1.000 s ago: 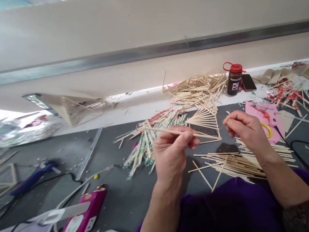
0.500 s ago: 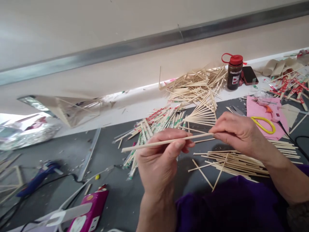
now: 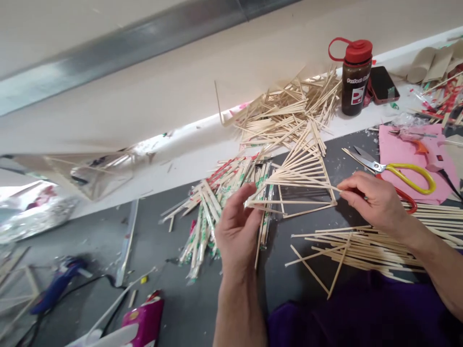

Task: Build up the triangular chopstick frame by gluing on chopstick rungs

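Note:
Between the thumb and fingers of my left hand (image 3: 238,224) is a corner of a frame (image 3: 307,203) built from thin bamboo chopsticks, with a fan of sticks (image 3: 296,168) across its upper part. That hand is loosely closed around the corner. At the frame's right side, the thumb and fingertips of my right hand (image 3: 372,200) pinch the end of a chopstick (image 3: 331,186), which runs left across the frame. Exactly where this stick's far end rests is hard to see. Below the right hand lie loose bare chopsticks (image 3: 376,253).
Wrapped chopsticks (image 3: 213,205) lie left of the frame, and a heap of bare ones (image 3: 285,115) behind. To the right are scissors (image 3: 408,173), a pink glue gun (image 3: 430,156), a bottle (image 3: 356,79) and a phone (image 3: 384,86). A blue glue gun (image 3: 60,284) and magenta power strip (image 3: 144,320) sit left.
The chopstick that was raised across both hands is now down at the frame, its end in my right hand. My left hand has shifted to the frame's left corner. The camera view has shifted.

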`<state>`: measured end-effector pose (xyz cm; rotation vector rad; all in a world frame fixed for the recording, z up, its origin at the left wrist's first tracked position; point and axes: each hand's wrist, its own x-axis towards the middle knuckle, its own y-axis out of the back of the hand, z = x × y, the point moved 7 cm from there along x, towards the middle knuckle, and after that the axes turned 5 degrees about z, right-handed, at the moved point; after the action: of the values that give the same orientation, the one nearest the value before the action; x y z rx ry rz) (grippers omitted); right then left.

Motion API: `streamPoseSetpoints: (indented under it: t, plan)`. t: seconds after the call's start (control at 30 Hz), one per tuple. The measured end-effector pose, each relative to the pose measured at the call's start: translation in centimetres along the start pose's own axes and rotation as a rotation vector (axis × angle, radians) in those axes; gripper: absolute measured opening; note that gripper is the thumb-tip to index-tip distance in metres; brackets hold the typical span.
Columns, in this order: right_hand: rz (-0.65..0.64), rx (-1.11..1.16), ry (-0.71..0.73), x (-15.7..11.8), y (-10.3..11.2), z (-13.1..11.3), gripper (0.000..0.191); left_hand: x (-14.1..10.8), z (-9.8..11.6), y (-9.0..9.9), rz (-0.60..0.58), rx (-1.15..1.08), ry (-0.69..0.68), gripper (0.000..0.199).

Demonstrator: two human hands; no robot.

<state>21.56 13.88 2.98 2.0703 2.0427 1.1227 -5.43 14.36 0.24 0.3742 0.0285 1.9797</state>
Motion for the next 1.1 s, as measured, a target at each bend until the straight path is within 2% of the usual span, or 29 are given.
streamPoseSetpoints:
  t: [0.23, 0.5, 0.9, 1.1]
  plan:
    - [-0.049, 0.004, 0.016, -0.4, -1.2, 0.9, 0.01, 0.2, -0.5, 0.0, 0.107, 0.148, -0.131, 0.032]
    - [-0.066, 0.028, 0.06, -0.5, -2.0, 0.8, 0.013, 0.2, -0.8, 0.0, 0.079, 0.176, -0.082, 0.029]
    - [-0.075, 0.044, 0.058, -0.9, -2.9, 1.2, 0.011, 0.3, -0.8, 0.3, 0.148, 0.162, -0.051, 0.028]
    - [-0.065, 0.062, 0.071, -0.9, -3.0, 1.1, 0.013, 0.4, -0.7, 0.0, 0.128, 0.153, -0.051, 0.028]
